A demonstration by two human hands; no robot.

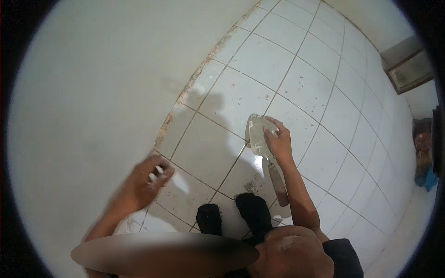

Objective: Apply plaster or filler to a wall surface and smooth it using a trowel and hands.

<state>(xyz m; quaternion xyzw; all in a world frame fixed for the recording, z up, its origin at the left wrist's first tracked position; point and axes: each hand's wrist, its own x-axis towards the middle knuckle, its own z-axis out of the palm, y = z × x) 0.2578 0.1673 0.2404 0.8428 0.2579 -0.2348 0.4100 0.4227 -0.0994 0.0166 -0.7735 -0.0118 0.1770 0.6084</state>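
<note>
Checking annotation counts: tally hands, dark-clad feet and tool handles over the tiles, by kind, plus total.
Hands (left hand, right hand): 2
Dark-clad feet: 2
Tool handle: 1
Total: 5

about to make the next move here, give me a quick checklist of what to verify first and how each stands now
1. Right hand on the trowel handle: not ok, the fingers are at the blade.
2. Left hand free: cannot tell, its fingers are curled, with white on them.
3. Tiles free of debris: not ok, crumbs are scattered about.
4. Strip along the wall's foot smooth: not ok, it looks rough and brownish.
5. Feet apart from the handle: ok, a gap shows.
</note>
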